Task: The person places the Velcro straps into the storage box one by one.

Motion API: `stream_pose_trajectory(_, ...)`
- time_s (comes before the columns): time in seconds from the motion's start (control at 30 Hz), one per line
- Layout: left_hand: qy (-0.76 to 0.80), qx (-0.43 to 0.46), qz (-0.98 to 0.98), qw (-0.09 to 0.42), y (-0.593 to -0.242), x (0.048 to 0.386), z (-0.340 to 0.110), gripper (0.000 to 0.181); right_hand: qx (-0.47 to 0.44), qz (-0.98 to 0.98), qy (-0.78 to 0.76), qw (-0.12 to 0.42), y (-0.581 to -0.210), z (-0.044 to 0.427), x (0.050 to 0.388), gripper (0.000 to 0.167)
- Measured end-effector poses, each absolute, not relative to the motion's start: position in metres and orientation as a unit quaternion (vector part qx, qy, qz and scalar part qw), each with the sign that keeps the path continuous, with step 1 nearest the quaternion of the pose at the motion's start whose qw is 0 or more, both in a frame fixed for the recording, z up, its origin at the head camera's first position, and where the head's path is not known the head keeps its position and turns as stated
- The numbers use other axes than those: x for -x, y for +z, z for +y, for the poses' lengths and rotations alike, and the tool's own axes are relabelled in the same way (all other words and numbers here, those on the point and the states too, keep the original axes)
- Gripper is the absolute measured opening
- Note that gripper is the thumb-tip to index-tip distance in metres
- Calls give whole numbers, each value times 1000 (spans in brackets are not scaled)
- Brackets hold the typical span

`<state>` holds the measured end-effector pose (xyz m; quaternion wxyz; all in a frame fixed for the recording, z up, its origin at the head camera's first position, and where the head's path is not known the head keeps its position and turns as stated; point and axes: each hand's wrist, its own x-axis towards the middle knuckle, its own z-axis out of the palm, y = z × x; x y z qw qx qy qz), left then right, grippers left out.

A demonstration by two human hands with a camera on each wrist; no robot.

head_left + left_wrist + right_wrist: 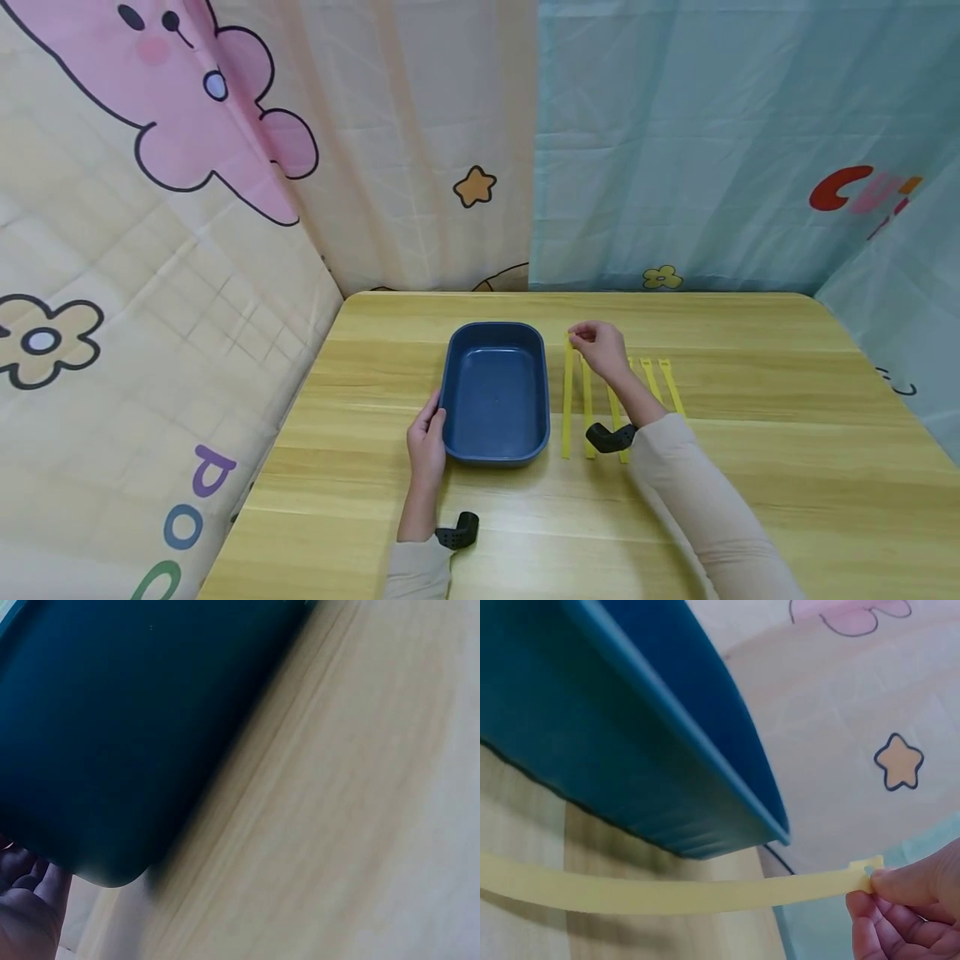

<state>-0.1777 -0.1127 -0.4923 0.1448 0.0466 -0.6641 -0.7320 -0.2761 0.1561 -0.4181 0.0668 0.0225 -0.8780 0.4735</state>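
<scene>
A deep blue rectangular plastic bin [495, 460] with rounded corners stands on the table, nothing visible inside it. My left hand [427, 442] holds its left side, thumb near the rim; in the left wrist view, part of that hand [34, 911] shows at the bin's [135, 750] lower edge. To the right of the bin, my right hand [602, 348] pinches the far end of a flat yellow strap [567, 408] between thumb and fingertips. Seen from the right wrist, that strap [667, 897] has a slotted end and bows slightly along its length.
Several more yellow straps [587, 412] lie side by side on the wooden table [787, 400], partly hidden under my right forearm. Printed cloth curtains [420, 150] stand behind the table and along its sides. Each wrist wears a black camera mount [611, 438].
</scene>
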Motion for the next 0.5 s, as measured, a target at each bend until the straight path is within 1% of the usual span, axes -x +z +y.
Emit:
stream_pose_trajectory(0.33, -727, -54, -668, 149, -493, 177, -113, 38, -37, -872, 482, 73, -399, 155, 264, 20)
stream_pose_trajectory(0.5, -725, -55, -669, 153, -494, 178, -113, 37, -43, -867, 488, 89, -388, 155, 256, 21)
